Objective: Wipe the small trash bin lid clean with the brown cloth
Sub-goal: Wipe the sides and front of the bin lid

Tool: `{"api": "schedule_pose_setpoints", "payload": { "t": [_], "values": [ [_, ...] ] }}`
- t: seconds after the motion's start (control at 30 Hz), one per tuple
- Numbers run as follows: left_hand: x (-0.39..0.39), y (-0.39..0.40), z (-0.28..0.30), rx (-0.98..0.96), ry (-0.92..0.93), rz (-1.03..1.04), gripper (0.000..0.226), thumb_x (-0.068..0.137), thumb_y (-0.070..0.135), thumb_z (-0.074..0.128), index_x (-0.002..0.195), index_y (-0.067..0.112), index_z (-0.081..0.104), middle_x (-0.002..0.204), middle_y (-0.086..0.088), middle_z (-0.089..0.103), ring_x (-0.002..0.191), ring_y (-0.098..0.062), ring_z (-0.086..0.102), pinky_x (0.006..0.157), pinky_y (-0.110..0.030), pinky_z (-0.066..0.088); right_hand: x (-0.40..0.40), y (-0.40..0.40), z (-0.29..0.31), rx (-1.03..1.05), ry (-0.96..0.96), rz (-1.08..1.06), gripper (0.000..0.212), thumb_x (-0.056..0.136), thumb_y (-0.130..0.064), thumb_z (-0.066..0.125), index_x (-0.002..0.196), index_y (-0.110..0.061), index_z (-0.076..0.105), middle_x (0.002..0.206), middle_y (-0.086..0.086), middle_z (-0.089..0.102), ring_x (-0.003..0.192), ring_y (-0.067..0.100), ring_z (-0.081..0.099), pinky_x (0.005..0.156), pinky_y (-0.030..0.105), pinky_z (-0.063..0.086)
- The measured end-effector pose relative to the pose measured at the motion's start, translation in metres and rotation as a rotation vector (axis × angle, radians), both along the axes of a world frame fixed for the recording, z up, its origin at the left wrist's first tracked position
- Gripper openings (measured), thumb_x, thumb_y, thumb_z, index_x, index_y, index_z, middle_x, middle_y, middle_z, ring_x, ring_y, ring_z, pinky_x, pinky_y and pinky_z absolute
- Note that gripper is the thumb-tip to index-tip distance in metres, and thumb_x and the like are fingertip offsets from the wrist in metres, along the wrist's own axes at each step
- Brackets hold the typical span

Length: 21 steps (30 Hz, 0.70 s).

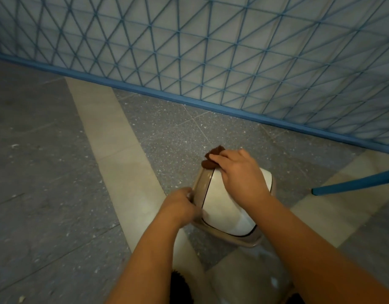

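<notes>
A small trash bin stands on the floor with a white domed swing lid (224, 207) set in a beige rim (200, 181). My right hand (239, 172) lies over the far part of the lid and holds a brown cloth (212, 157), which bunches out past my fingers at the lid's far edge. My left hand (180, 205) grips the beige rim on the bin's left side with curled fingers. The bin's body below the lid is mostly hidden.
A blue metal lattice fence (211, 62) with a blue base rail (167, 97) runs across the back. A blue bar (353, 185) juts in at the right. The floor is grey speckled tile with beige strips (114, 150). Something dark (180, 286) lies by my feet.
</notes>
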<state>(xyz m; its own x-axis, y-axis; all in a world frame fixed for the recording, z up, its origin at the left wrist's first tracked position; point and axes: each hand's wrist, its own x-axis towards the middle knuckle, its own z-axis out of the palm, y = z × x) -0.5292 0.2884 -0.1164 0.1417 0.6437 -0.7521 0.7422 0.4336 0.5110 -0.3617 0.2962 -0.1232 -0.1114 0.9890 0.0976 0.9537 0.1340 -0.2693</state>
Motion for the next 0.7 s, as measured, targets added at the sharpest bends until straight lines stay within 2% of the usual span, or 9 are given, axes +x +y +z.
{"api": "schedule_pose_setpoints", "payload": {
  "t": [0.13,0.2,0.27,0.33,0.4,0.47,0.53,0.7],
  "values": [
    [0.001,-0.007,-0.014,-0.012,0.064,-0.055,0.082,0.076,0.011,0.077,0.146,0.016,0.035,0.140,-0.008,0.050,0.124,-0.028,0.050,0.102,-0.038,0.045,-0.007,0.001,-0.001,-0.006,0.002,-0.021,0.046,0.082,-0.002,0.059,0.124,-0.022,0.061,0.119,0.006,0.063,0.098,0.030,0.052,0.082,0.044,0.048],
    [-0.003,-0.007,-0.021,-0.048,0.035,-0.014,0.087,0.075,0.006,0.076,0.149,0.016,0.031,0.139,-0.008,0.053,0.123,-0.027,0.052,0.102,-0.037,0.045,-0.010,-0.002,-0.001,-0.001,0.009,-0.005,0.047,0.078,0.004,0.063,0.119,-0.019,0.065,0.115,0.009,0.065,0.095,0.033,0.055,0.078,0.042,0.048],
    [-0.007,-0.004,-0.027,-0.090,-0.015,0.014,0.087,0.075,0.002,0.076,0.149,0.017,0.032,0.134,-0.009,0.057,0.115,-0.024,0.057,0.094,-0.031,0.048,-0.012,-0.008,-0.002,0.034,0.005,0.018,0.047,0.070,0.008,0.068,0.111,-0.015,0.070,0.107,0.013,0.068,0.088,0.035,0.060,0.071,0.042,0.052],
    [-0.010,-0.004,-0.030,-0.139,-0.043,0.021,0.079,0.079,0.001,0.072,0.146,0.019,0.036,0.130,-0.009,0.059,0.102,-0.020,0.059,0.080,-0.024,0.049,-0.015,-0.017,-0.004,0.053,0.008,0.048,0.044,0.069,0.006,0.064,0.108,-0.013,0.070,0.104,0.014,0.068,0.085,0.036,0.061,0.068,0.042,0.055],
    [-0.015,-0.005,-0.035,-0.224,-0.098,0.143,0.063,0.084,-0.004,0.065,0.141,0.016,0.045,0.125,-0.014,0.061,0.097,-0.023,0.063,0.072,-0.021,0.051,-0.017,-0.025,-0.007,0.057,-0.010,0.077,0.044,0.069,0.003,0.063,0.109,-0.013,0.070,0.105,0.013,0.067,0.084,0.034,0.061,0.066,0.041,0.056],
    [-0.019,-0.007,-0.040,-0.288,-0.185,0.307,0.046,0.086,-0.010,0.059,0.129,0.006,0.057,0.104,-0.017,0.065,0.084,-0.025,0.065,0.065,-0.023,0.056,-0.020,-0.032,-0.009,0.054,-0.026,0.094,0.047,0.067,0.004,0.069,0.111,-0.014,0.069,0.108,0.012,0.065,0.085,0.033,0.060,0.066,0.041,0.056],
    [-0.024,-0.010,-0.047,-0.318,-0.251,0.426,0.037,0.086,-0.013,0.057,0.121,0.001,0.062,0.092,-0.016,0.066,0.080,-0.026,0.064,0.069,-0.030,0.058,-0.022,-0.038,-0.009,0.067,-0.041,0.105,0.051,0.064,0.003,0.073,0.111,-0.014,0.068,0.110,0.012,0.065,0.086,0.032,0.060,0.065,0.039,0.056],
    [-0.032,-0.015,-0.056,-0.369,-0.343,0.560,0.020,0.091,-0.004,0.056,0.108,0.002,0.066,0.102,-0.016,0.067,0.098,-0.030,0.065,0.078,-0.033,0.055,-0.028,-0.059,-0.008,0.005,-0.106,0.250,0.064,0.052,-0.003,0.080,0.113,-0.016,0.068,0.115,0.008,0.063,0.089,0.028,0.061,0.070,0.034,0.056]
  ]
}}
